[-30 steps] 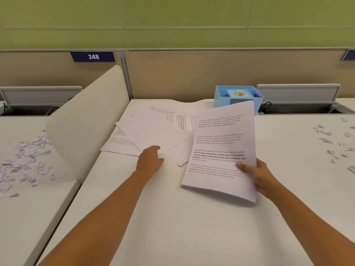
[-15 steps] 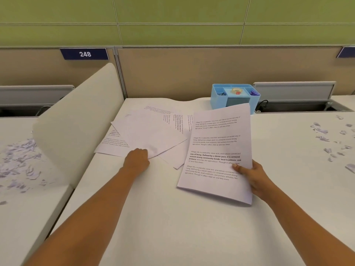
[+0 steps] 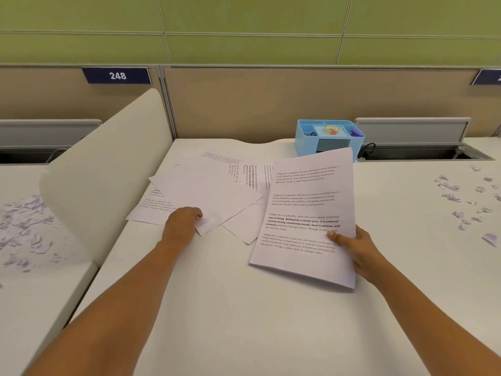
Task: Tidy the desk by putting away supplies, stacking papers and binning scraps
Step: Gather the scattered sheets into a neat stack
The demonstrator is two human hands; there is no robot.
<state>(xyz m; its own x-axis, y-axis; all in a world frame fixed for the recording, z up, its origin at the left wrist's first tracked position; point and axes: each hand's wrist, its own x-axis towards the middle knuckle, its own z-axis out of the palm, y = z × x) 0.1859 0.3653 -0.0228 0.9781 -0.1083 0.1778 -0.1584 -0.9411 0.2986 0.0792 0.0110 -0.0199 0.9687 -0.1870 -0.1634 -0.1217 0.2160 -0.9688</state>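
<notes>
Left grip [image 3: 181,226]: we see its fingers curled down on the near corner of the top sheet [image 3: 211,194], pinching it; we cannot tell whether the corner is off the desk [image 3: 217,308] yet.
Right grip [image 3: 355,251]: thumb on the printed face and fingers underneath, clamping the gathered stack [image 3: 306,213] at its near right edge, with the far end tilted up off the desk.
Loose sheets [image 3: 244,226]: fanned over one another on the desk, between the white divider [image 3: 108,172] and the stack, some turned sideways.
Key relation: the top sheet lies just ahead and to the right of the left grip, its long axis running diagonally away toward the far left. The stack sits to its right, long axis pointing away from us, so the sheet needs a turn before the edges match.
Nearer hand: the left, already on the sheet; the right has its grip full.
Step in hand: we judge this to be paper stacking, partway through.
Risk: dragging by one corner may crease the sheet or pull its neighbours along.
Left to do: scraps [image 3: 461,202] litter the desk at the right and more scraps [image 3: 24,229] lie beyond the divider; the blue organiser [image 3: 329,137] stands at the back.
</notes>
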